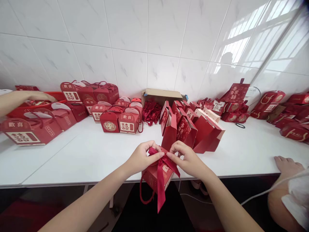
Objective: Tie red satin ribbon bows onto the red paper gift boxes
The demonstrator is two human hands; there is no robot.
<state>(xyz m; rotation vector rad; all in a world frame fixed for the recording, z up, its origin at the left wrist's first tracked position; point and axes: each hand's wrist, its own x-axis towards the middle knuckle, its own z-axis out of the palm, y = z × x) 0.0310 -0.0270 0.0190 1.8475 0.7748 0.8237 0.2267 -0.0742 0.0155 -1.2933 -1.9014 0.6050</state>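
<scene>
A small red gift box [152, 177] with gold lettering sits at the table's front edge, tilted toward me. A dark red satin ribbon [161, 183] is looped in a bow on its top, one tail hanging down the front. My left hand [147, 156] pinches the bow's left part between thumb and fingers. From the other side my right hand [184, 158] pinches the ribbon too, the thumbs close together at the knot. A red rope handle [145, 198] dangles from the box's lower left.
Open red paper bags [187, 129] stand just beyond my hands, beside a ribbon heap [151, 111] and a cardboard box [164, 93]. Red gift boxes [129, 122] fill the left. Another person's arm [21, 98] reaches over a red basket [61, 95]; a person's hand [288, 164] rests at right.
</scene>
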